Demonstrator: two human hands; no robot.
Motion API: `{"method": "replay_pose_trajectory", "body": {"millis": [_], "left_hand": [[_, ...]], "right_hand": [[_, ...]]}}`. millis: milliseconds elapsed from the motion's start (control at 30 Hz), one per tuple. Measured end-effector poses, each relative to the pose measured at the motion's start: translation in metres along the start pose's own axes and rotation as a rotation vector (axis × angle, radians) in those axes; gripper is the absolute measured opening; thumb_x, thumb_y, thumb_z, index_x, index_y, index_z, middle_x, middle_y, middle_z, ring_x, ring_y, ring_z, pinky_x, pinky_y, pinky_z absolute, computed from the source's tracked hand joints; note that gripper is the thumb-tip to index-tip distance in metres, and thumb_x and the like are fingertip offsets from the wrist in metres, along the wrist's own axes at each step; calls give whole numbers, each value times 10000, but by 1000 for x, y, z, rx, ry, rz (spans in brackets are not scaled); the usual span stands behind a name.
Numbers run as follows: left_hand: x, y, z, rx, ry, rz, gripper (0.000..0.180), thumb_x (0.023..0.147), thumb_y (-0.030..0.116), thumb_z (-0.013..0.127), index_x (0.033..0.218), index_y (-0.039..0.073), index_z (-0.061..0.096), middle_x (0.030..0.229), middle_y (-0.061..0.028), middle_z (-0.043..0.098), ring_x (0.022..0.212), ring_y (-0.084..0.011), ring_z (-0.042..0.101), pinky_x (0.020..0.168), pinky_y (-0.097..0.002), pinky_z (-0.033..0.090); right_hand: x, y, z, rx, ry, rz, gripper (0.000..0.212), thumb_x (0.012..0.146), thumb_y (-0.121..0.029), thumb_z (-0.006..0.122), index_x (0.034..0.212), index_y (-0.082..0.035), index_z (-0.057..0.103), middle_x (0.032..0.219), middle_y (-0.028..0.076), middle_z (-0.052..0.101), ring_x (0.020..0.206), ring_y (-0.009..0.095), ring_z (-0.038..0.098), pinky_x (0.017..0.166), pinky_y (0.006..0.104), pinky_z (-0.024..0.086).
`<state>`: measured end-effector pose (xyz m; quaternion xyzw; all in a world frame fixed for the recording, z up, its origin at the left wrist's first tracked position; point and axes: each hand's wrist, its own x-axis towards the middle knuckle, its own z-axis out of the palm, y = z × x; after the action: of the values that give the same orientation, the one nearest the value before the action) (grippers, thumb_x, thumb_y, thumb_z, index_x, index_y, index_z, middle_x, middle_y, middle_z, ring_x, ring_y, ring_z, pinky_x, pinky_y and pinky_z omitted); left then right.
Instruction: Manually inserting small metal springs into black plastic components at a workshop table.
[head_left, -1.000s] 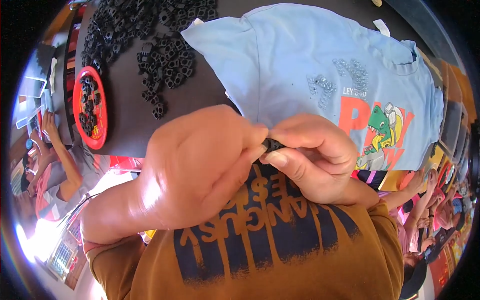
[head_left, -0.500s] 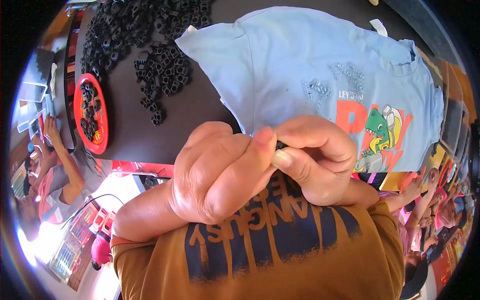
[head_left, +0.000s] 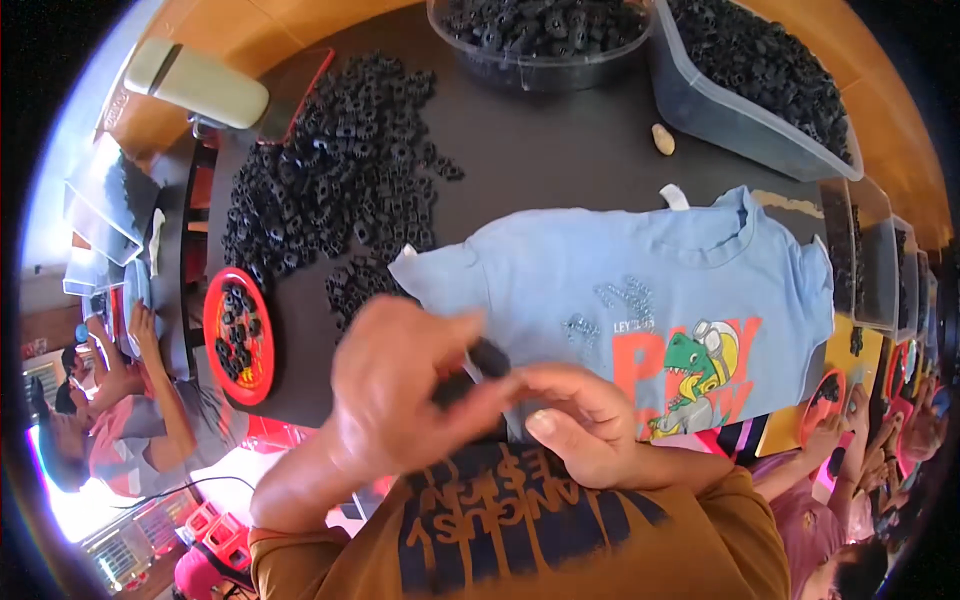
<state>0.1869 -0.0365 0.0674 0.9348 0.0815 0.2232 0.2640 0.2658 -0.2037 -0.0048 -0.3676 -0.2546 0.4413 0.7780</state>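
My left hand, blurred by motion, holds a small black plastic part between its thumb and fingers, over the table's near side. Beside it, my right hand is open, with thumb and fingers apart and nothing seen between them. One of its fingertips lies close to the left hand's fingers; whether they touch I cannot tell. Just beyond both hands a light blue T-shirt with a dinosaur print lies spread on the dark table. Past the left hand is a large heap of similar black parts.
A red plate with several black parts stands at the left. At the back are a clear round bowl and a clear tub, both full of black parts. A pale green bottle lies back left. A peanut-like object sits nearby. People work at both sides.
My hands have moved apart from their shared pinch. The black part is now in the left hand, and the right hand has opened. The view has tilted up, showing the bowl and tub.
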Motion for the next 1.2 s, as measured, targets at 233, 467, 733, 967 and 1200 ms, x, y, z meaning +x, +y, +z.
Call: {"method": "replay_pose_trajectory", "body": {"millis": [233,467,733,967,1200], "left_hand": [[128,-53,5,-32,148,-94,293,769,138,700,1019,11,617,720,-10,583,647,-84,546,606,-232,450],[152,-53,-5,-75,32,-155,448,816,186,617,1153,-92,520,788,-131,634,724,-180,607,669,-287,485],[-32,-56,-35,70,199,-510,208,843,69,610,1042,25,648,881,-39,641,775,-94,577,696,-214,451],[-108,-36,-15,294,280,-519,186,722,-2,671,905,24,659,813,-115,626,722,-271,588,660,-327,462],[-103,-48,-3,239,328,-459,243,705,41,695,942,42,647,827,-78,605,717,-261,564,633,-344,437]], "right_hand": [[-3,-5,-5,-88,-135,117,266,932,-4,457,1190,42,500,1157,174,579,1058,229,580,936,356,446],[3,-6,-3,-1,-112,102,235,924,5,492,1151,45,540,1094,134,600,975,163,589,877,279,452],[7,-1,-4,-112,-137,66,218,891,54,509,1104,70,555,1021,164,611,905,183,615,811,277,483],[4,4,4,-217,-158,36,198,891,60,501,1082,92,544,1018,188,602,866,180,604,798,281,484],[5,8,10,-387,-152,-19,184,895,28,512,1069,60,563,975,181,605,810,184,593,741,287,490]]}}
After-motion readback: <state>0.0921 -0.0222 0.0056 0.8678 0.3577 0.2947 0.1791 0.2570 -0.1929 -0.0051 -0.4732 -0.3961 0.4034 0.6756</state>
